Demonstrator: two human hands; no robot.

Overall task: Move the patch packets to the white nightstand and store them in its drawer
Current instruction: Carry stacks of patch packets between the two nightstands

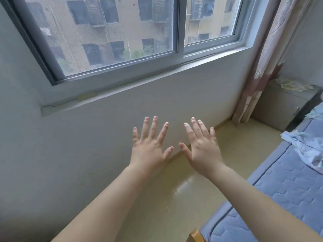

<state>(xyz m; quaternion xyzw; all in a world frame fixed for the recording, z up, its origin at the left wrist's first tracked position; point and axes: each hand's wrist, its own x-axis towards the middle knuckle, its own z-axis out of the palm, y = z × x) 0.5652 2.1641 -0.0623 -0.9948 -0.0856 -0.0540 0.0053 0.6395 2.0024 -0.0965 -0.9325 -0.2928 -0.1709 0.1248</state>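
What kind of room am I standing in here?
Most likely a bedroom: a blue quilted mattress lies at the right, a white nightstand stands in the corner, and a curtain hangs beside the window.

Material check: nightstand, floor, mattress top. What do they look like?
nightstand: flat matt off-white panels, likely painted or laminated board.
floor: hard, glossy beige, mirrors window light; tile or vinyl, unclear.
mattress: blue quilted fabric, stitched pattern visible.
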